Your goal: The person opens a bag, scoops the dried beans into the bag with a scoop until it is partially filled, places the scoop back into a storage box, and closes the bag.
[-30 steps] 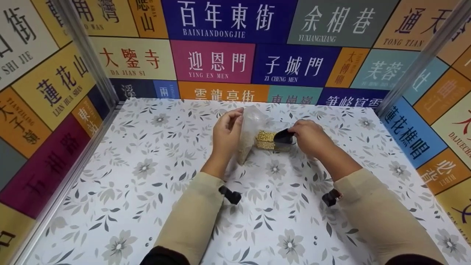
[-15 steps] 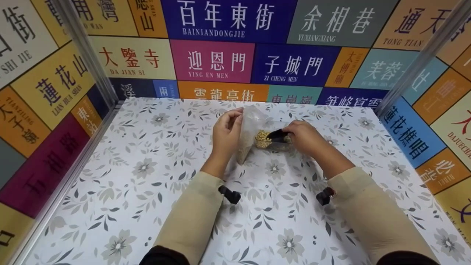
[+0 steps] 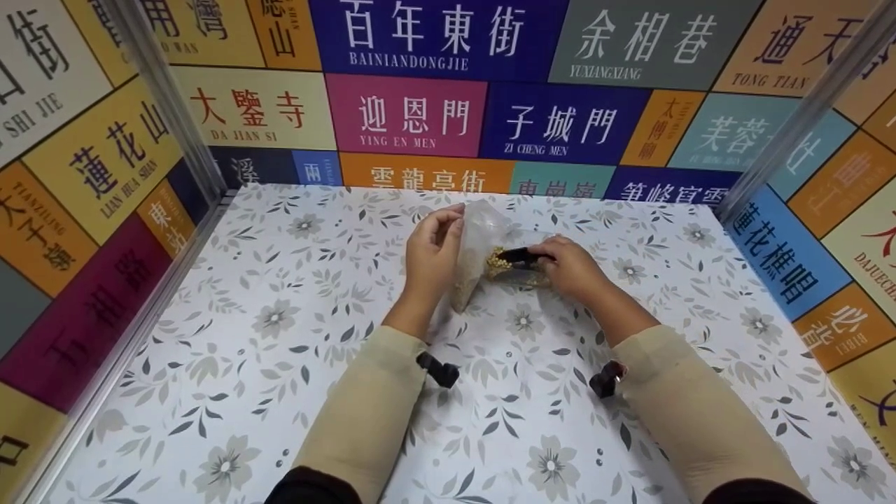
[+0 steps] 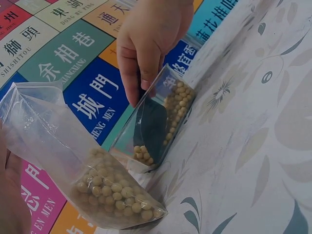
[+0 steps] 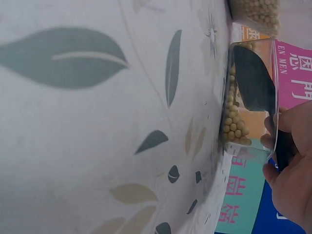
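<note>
My left hand [image 3: 434, 248] pinches the upper edge of a clear plastic bag [image 4: 44, 114], which stands upright with soybeans [image 4: 114, 195] filling its lower part. Close to the right of the bag is a clear plastic box [image 5: 258, 150] with more soybeans [image 4: 178, 103] in it. My right hand [image 3: 570, 267] grips the handle of a black scoop [image 4: 152, 122]. The scoop's blade lies inside the box, tilted, its tip toward the bag end. Some soybeans are gathered at that tip in the left wrist view.
A white tablecloth [image 3: 336, 420] with grey flowers and leaves covers the table. Panels [image 3: 406, 115] printed with large characters stand along the back and both sides, with metal posts [image 3: 175, 105] at the corners. Both sleeves carry small black devices [image 3: 439, 369] at the wrists.
My right hand has moved left with the scoop, from the box's right end toward the beans at the bag end. The handle is now lower and flatter. My left hand and the bag stay put.
</note>
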Action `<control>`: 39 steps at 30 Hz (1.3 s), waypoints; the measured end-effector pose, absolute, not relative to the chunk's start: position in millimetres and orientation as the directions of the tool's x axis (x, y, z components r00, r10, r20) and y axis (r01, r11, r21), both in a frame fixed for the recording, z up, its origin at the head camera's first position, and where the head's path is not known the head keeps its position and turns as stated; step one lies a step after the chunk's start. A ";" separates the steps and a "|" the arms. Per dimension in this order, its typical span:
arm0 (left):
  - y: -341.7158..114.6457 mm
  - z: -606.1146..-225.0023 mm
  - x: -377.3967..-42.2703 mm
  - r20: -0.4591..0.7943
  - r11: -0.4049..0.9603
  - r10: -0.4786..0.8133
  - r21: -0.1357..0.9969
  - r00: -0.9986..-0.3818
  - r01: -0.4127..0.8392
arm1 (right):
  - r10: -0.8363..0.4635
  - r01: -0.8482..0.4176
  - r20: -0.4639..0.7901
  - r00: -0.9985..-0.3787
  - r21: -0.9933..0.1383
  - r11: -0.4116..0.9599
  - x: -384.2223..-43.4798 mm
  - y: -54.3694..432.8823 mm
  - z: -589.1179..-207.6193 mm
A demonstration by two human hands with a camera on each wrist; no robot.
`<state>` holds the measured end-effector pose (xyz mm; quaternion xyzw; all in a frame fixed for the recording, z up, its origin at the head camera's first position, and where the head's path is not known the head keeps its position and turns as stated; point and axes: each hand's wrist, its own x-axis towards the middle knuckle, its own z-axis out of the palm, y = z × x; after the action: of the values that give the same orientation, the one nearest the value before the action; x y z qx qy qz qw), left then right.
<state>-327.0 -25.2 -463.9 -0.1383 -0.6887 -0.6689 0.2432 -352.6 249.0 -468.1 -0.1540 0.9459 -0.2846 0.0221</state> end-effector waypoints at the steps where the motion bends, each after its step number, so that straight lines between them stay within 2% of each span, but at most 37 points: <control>1: -25.2 -463.7 -326.9 0.518 0.069 -0.135 0.855 -0.845 0.513 | -0.296 -0.268 0.040 -0.954 -0.556 0.787 -352.7 248.9 -469.1; 11: -24.8 -463.8 -326.9 0.513 0.079 -0.138 0.858 -0.847 0.507 | -0.244 -0.191 0.018 -0.970 -0.676 0.712 -351.5 251.3 -473.9; 17: -24.9 -462.8 -325.8 0.546 0.084 -0.127 0.838 -0.828 0.539 | -0.223 -0.180 0.034 -0.974 -0.715 0.676 -349.5 254.6 -474.6; 30: -23.7 -465.1 -328.4 0.542 0.059 -0.144 0.840 -0.828 0.539 | -0.211 -0.199 0.081 -0.974 -0.751 0.630 -346.6 257.0 -479.5; 39: -24.7 -464.4 -328.3 0.550 0.070 -0.137 0.835 -0.824 0.546 | -0.145 -0.160 0.096 -0.985 -0.821 0.547 -340.8 266.1 -479.7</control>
<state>-328.3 -24.7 -464.4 -0.1491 -0.6848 -0.6655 0.2567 -340.8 266.1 -479.7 -0.0867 0.8796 -0.4677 -0.0083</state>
